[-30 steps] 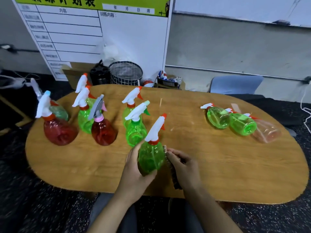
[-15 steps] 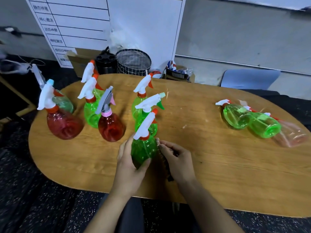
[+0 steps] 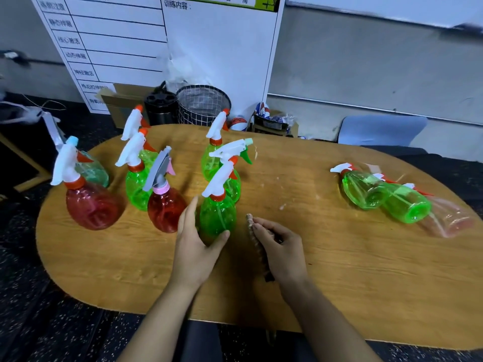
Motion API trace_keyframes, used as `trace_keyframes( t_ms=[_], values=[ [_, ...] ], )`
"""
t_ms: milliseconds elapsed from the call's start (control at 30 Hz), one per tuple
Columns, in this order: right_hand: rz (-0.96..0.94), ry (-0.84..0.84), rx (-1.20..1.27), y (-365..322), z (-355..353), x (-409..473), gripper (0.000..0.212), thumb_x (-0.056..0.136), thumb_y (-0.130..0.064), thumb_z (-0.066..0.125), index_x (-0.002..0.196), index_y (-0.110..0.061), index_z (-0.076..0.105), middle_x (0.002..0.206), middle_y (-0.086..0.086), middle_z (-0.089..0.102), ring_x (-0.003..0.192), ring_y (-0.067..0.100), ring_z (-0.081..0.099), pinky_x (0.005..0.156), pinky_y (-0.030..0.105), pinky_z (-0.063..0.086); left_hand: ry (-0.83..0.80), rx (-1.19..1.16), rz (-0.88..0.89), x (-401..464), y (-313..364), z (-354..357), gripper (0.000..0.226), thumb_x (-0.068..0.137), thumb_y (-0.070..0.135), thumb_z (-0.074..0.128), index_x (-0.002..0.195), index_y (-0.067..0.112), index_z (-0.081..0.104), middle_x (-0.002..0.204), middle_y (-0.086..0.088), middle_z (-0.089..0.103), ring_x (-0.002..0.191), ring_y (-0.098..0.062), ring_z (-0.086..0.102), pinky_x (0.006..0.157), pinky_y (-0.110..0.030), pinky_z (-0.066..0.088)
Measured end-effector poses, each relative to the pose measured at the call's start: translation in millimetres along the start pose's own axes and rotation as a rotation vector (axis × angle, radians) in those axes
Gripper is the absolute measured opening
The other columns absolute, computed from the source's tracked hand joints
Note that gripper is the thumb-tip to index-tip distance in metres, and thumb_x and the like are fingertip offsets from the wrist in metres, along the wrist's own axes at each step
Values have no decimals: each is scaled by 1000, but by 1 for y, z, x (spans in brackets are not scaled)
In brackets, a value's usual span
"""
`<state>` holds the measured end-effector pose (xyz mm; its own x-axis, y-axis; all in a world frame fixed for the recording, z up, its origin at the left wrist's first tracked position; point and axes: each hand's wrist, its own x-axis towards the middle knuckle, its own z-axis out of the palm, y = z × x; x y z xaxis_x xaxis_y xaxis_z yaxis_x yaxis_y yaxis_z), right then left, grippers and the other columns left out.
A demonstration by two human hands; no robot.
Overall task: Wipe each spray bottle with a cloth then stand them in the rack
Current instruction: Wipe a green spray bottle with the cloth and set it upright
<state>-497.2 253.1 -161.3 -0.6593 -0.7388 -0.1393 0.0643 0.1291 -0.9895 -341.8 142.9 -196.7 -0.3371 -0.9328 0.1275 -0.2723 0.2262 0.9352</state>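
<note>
Left hand (image 3: 194, 246), grip curled round the upright green bottle (image 3: 218, 218); right hand (image 3: 281, 248), pinching the cloth (image 3: 254, 237), lies just right of that bottle.

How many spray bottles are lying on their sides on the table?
3, all at the table's right end in an overlapping row: a green bottle farthest left, a second green bottle beside it, and a clear pinkish bottle farthest right.

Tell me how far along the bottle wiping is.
Seven bottles already stand upright on the left. The left hand grips a green bottle; the right hand holds the cloth beside it. Three lying bottles remain. No rack is visible.
</note>
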Motion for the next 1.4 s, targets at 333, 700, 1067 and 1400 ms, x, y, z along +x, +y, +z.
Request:
trace_keyframes(
  t_ms=[333,700,1067,1400],
  values=[
    [-75,58,11,-20,-56,-27,16,96,-20,75,110,-24,82,104,-13,80,102,5,74,89,27,57,38,59,90,-66,56,19,90,84,56,81,159,30,38,142,3,42,132,-3,46,114,-40,46],
    [-95,367,93,-47,-201,12,13,98,-16,71,97,-25,82,88,0,79,83,12,73,63,27,57,-258,91,248,-17,143,179,82,91,52,76,147,64,17,142,22,34,131,15,35,109,-27,45],
    [-140,486,74,-40,-284,84,16,94,-5,73,98,-18,81,79,-30,75,78,-19,66,65,1,46,-491,243,386,59,164,331,98,90,44,82,162,58,17,172,11,-1,160,-16,11,123,-31,31],
    [-103,519,106,-26,-291,96,19,90,-2,76,93,-19,82,78,-34,73,77,-18,67,64,1,47,-427,405,366,67,134,363,70,91,29,82,146,52,46,169,4,10,159,-25,21,115,-29,43]
  ],
)
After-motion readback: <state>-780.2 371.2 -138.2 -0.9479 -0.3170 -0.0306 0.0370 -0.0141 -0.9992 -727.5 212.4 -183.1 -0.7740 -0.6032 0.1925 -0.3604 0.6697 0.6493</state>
